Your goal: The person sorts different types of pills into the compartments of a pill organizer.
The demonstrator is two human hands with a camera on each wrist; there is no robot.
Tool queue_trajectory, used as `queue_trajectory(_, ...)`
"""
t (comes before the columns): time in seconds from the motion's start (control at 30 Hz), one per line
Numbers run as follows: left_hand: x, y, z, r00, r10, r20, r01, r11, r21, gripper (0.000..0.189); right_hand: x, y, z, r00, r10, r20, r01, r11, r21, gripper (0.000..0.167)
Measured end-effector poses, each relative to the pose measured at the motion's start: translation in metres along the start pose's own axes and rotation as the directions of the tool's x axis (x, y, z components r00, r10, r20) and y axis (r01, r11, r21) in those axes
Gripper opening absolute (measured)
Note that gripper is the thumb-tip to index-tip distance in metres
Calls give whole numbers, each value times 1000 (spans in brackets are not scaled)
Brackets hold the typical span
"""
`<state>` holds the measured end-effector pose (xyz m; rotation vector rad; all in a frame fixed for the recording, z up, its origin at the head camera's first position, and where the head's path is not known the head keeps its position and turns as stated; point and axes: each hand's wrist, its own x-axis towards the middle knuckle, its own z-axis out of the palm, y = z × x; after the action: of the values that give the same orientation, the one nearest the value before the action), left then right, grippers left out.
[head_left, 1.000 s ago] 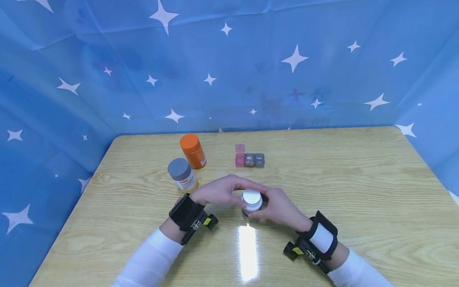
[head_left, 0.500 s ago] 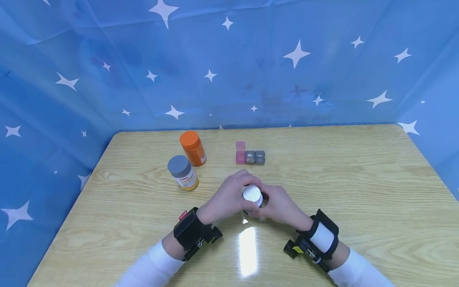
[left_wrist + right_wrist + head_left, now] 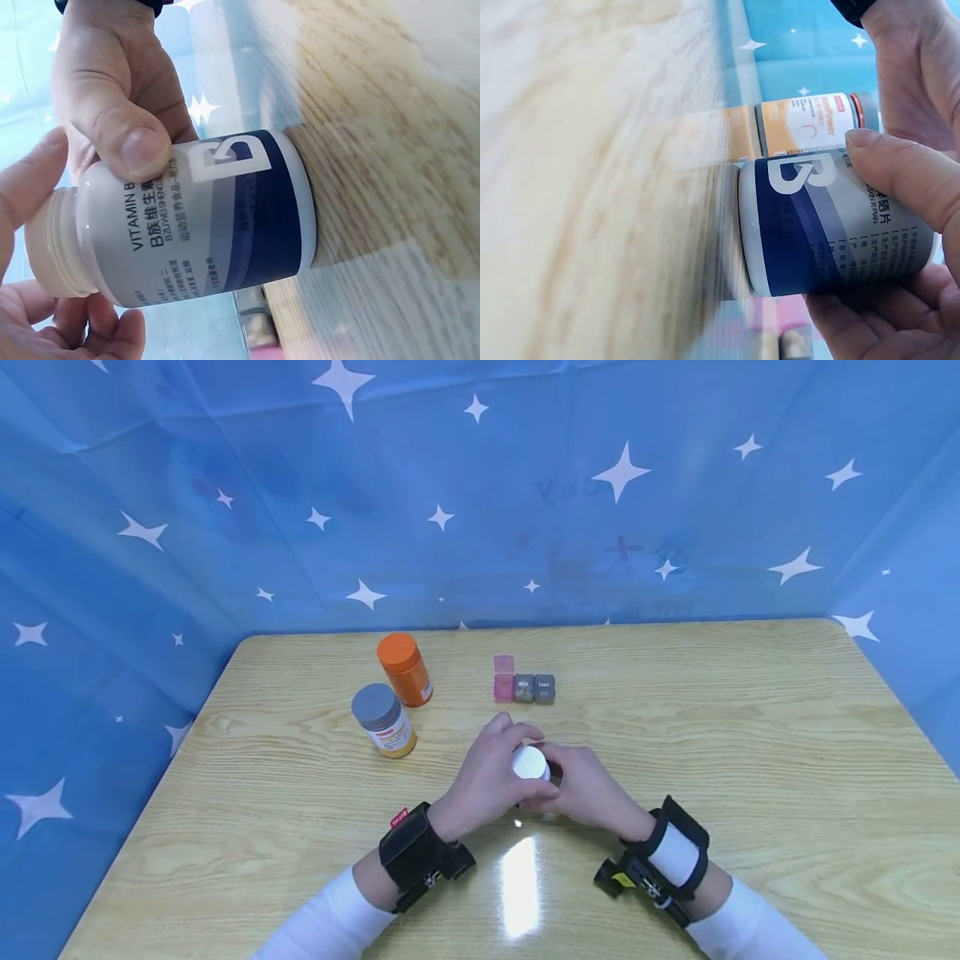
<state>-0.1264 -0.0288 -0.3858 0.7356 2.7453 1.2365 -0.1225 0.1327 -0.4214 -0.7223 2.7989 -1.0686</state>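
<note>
A white-capped vitamin B bottle (image 3: 202, 217) stands upright on the table, its label grey and dark blue. My left hand (image 3: 487, 772) grips the white cap (image 3: 530, 762) from the left, thumb on the near side and fingers on the far side. In the left wrist view a threaded-looking band shows between cap and bottle body. My right hand (image 3: 588, 789) holds the bottle's body from the right; its thumb (image 3: 907, 172) presses along the label in the right wrist view. Both hands hide much of the bottle in the head view.
A grey-lidded bottle (image 3: 384, 721) and an orange bottle (image 3: 405, 670) stand to the left. Behind the hands lies a small pill organizer (image 3: 524, 688) with pink and grey compartments, its pink lid raised. A blue star-printed cloth (image 3: 480, 485) hangs behind the table (image 3: 712, 735).
My left hand has come in from the left and rotated around the cap, its wrist moving nearer and to the right. The right hand has stayed on the bottle body.
</note>
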Motion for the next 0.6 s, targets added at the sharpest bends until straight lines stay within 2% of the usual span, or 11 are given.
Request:
queue_trajectory(0.27,0,1,0,1000,3,2,-3,1000,8,58,0,0,1,1000,-8,-9,8,1000,-1,45)
queue_trajectory(0.4,-1,1,-1,1000,4,11,-5,999,42,61,0,0,1,1000,-3,-11,3,1000,0,46)
queue_trajectory(0.5,0,0,-5,998,20,58,-25,997,71,69,0,-1,0,1000,12,-4,-11,1000,15,45)
queue_trajectory(0.6,4,-7,-14,983,84,166,-83,996,-14,68,1,-1,0,999,38,10,-38,999,38,44)
